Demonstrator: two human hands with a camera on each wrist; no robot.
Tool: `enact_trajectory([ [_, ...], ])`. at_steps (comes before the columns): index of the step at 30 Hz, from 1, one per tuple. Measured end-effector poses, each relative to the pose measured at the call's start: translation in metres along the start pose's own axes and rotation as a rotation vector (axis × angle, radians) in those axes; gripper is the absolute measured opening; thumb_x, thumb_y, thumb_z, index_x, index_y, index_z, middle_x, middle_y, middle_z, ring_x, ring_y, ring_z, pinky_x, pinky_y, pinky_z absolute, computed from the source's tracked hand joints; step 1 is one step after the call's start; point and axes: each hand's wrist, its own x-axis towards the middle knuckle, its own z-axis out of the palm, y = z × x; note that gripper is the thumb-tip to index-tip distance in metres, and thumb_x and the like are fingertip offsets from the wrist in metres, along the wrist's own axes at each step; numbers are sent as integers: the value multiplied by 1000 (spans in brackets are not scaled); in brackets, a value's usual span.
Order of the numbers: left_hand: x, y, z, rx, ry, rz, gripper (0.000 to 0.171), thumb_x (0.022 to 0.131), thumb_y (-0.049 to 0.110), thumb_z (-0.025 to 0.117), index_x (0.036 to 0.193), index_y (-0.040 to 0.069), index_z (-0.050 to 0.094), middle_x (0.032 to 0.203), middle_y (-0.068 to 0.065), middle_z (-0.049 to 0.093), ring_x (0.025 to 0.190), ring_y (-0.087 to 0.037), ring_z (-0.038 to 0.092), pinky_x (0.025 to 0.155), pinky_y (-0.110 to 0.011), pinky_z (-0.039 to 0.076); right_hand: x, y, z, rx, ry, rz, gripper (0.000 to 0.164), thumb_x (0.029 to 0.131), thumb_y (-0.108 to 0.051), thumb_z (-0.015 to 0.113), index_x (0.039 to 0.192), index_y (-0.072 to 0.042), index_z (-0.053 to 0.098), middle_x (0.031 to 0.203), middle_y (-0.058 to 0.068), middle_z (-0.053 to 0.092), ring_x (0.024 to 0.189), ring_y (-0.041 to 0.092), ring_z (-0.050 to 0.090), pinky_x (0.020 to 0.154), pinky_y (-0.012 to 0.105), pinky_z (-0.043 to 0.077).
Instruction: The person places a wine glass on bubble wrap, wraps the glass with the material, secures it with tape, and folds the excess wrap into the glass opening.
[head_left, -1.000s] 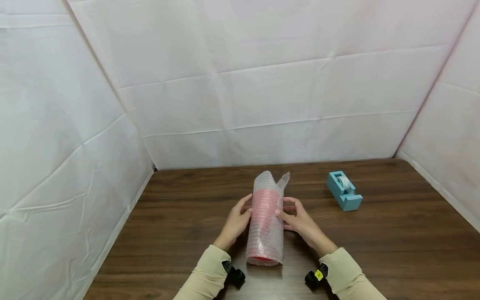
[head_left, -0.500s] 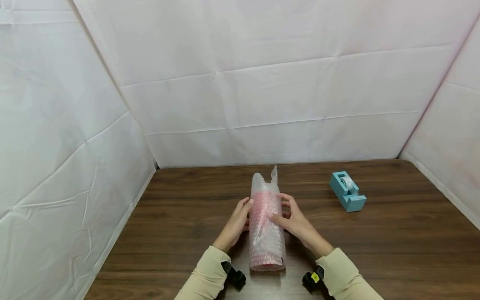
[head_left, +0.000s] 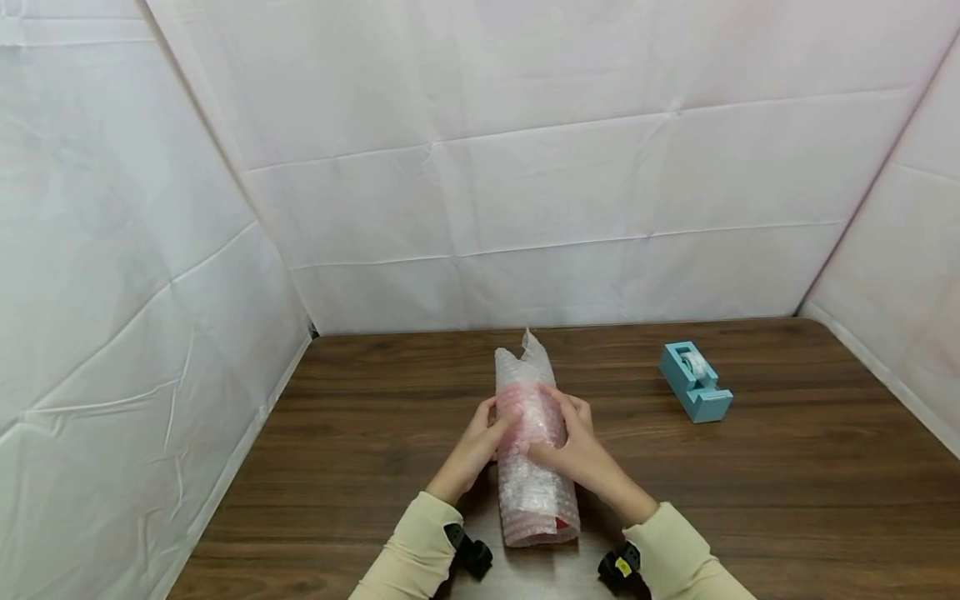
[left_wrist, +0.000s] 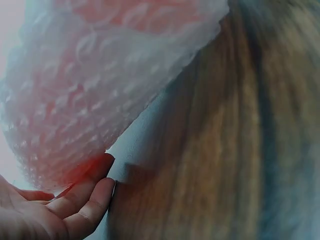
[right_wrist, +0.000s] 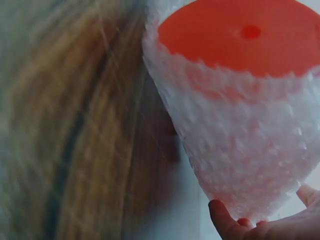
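Gripped between the left hand and the right hand, their fingers bent round its sides and thumbs on top, a bubble-wrap roll is held over the table. Inside the roll's near end, a red disc is seen. To the roll's right, a blue tape dispenser is set; beyond the roll, white sheeting is hung.

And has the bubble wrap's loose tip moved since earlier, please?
Yes, in the head view the loose tip has shifted left, away from the tape dispenser.
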Motion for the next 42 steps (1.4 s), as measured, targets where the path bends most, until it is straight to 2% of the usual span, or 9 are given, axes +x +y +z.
enact_trajectory([
  [4, 0, 1, 3, 0, 6, 3, 76, 95, 41, 51, 149, 0, 18, 147, -29, 33, 128, -39, 44, 94, -48, 47, -3, -2, 4, -29, 26, -37, 89, 78, -29, 74, 152, -23, 26, 147, 24, 13, 134, 46, 23, 101, 66, 32],
  [10, 3, -1, 5, 0, 32, 12, 78, 92, 40, 57, 148, -2, 20, 146, -28, 35, 129, -39, 43, 101, -51, 43, -5, -2, 8, -33, 33, -46, 91, 78, -34, 76, 153, -27, 24, 150, 22, 11, 136, 46, 20, 103, 67, 30],
  [15, 3, -1, 6, -6, 51, 19, 78, 89, 35, 62, 146, -2, 23, 141, -27, 41, 122, -35, 49, 97, -45, 45, -7, -4, 7, -22, 3, -50, 91, 79, -34, 76, 153, -32, 22, 151, 19, 9, 138, 46, 18, 103, 66, 30],
  [20, 3, -1, 5, -33, 51, 22, 78, 88, 31, 65, 145, -3, 23, 137, -25, 45, 114, -28, 53, 92, -38, 48, -6, -5, 2, -11, -39, -50, 88, 81, -31, 73, 153, -30, 22, 152, 21, 8, 138, 46, 17, 102, 67, 30],
  [27, 4, 0, 5, -46, 42, 6, 79, 89, 32, 64, 147, -1, 22, 139, -23, 44, 114, -27, 53, 92, -40, 48, -5, -5, -2, 33, -56, 7, 88, 81, -32, 73, 153, -29, 21, 152, 20, 6, 138, 45, 16, 103, 68, 28],
  [33, 2, 2, 6, -52, 42, 0, 79, 89, 33, 63, 147, 0, 21, 139, -22, 44, 114, -26, 53, 91, -40, 49, -3, -1, -2, 48, -60, 39, 90, 81, -32, 74, 152, -33, 20, 153, 17, 6, 137, 42, 21, 102, 66, 30],
  [42, 3, -2, 7, -67, 44, 2, 79, 88, 31, 63, 147, -1, 21, 140, -23, 42, 114, -26, 52, 91, -40, 49, -2, 1, -2, 41, -70, 55, 89, 81, -31, 74, 152, -34, 20, 153, 14, 7, 135, 37, 23, 101, 62, 33],
])
